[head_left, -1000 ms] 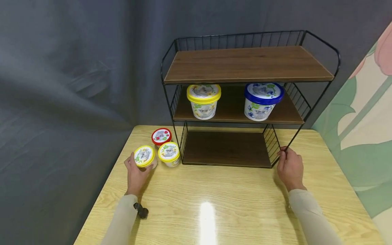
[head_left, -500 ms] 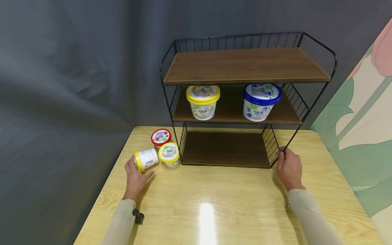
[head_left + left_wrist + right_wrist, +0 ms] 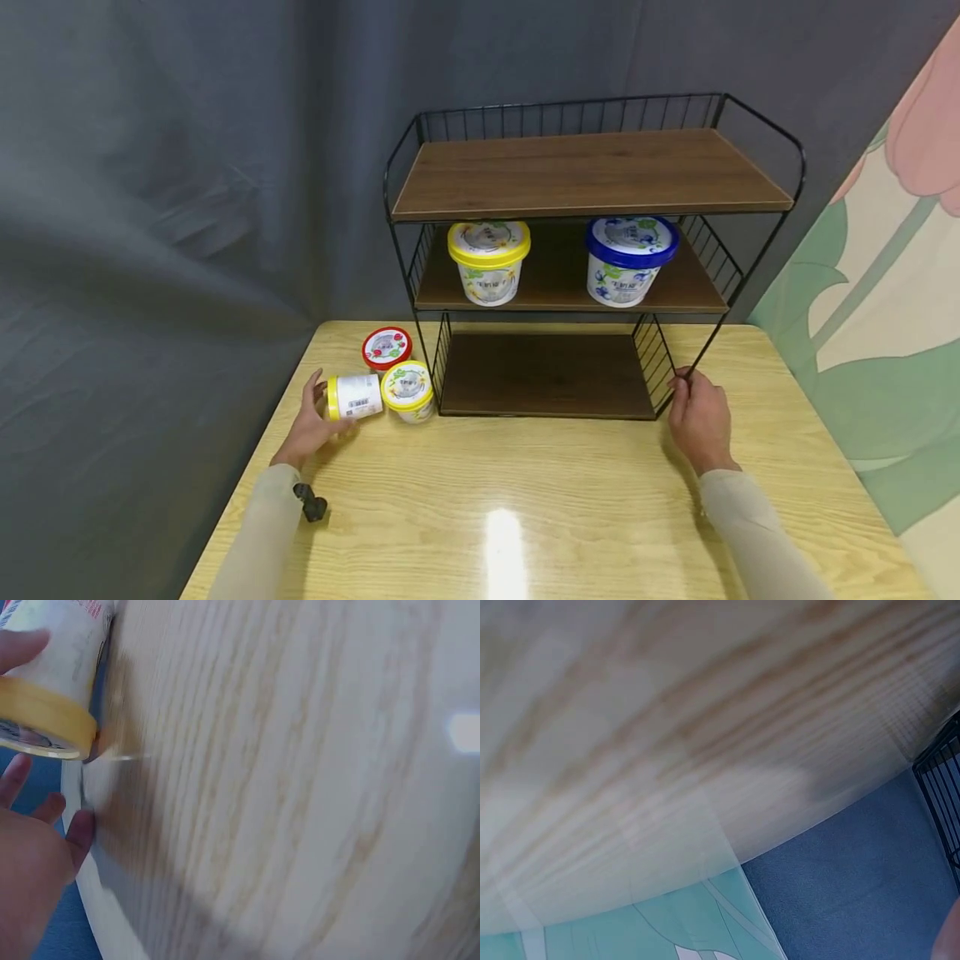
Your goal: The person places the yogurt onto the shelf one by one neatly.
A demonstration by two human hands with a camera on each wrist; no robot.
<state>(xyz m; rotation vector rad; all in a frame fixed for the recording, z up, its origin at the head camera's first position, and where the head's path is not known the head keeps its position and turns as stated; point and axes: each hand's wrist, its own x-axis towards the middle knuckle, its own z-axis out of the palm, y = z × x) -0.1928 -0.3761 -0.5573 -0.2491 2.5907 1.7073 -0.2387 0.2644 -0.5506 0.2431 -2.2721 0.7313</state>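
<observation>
A small yellow-lidded tub (image 3: 358, 396) lies on its side at the table's left, its lid toward my left hand (image 3: 306, 429). That hand is spread around the lid end. In the left wrist view, the thumb overlaps the tub's side, and the other fingers (image 3: 79, 829) stand apart from the lid. A second yellow-lidded tub (image 3: 408, 400) stands upright beside it, with a red-lidded tub (image 3: 387, 346) behind. My right hand (image 3: 701, 421) grips the front right post of the three-tier rack (image 3: 547, 375); the right wrist view catches only a sliver of that hand.
On the rack's middle shelf stand a larger yellow-lidded tub (image 3: 490, 265) at left and a blue-lidded tub (image 3: 628, 262) at right. A dark curtain (image 3: 187, 208) hangs behind and to the left. A flower-patterned wall panel (image 3: 885, 358) borders the wooden table (image 3: 562, 500) at right.
The nearest yellow-lidded tub went from upright to lying on its side. My left hand has drawn slightly left of it. The right hand keeps its grip while the head view shifts a little.
</observation>
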